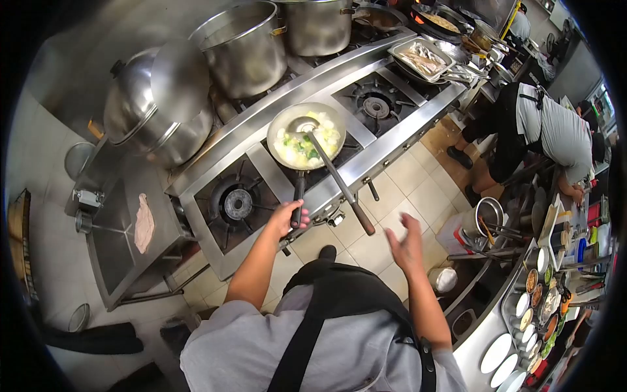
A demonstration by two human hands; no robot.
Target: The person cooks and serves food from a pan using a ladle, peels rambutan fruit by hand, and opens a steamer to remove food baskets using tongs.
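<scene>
My left hand is closed around the black handle of a frying pan on the stove. Pale chunks and green pieces of food lie in the pan. A ladle rests with its bowl in the food, its long handle and wooden grip reaching out past the stove's front edge. To the right of that grip, my right hand is held in the air, fingers apart and holding nothing. It does not touch the ladle.
Large steel pots line the back of the stove. Bare burners flank the pan. A foil-lined tray sits at the far end. At right, a person bends over a counter with ingredient containers and white plates. A sink is at left.
</scene>
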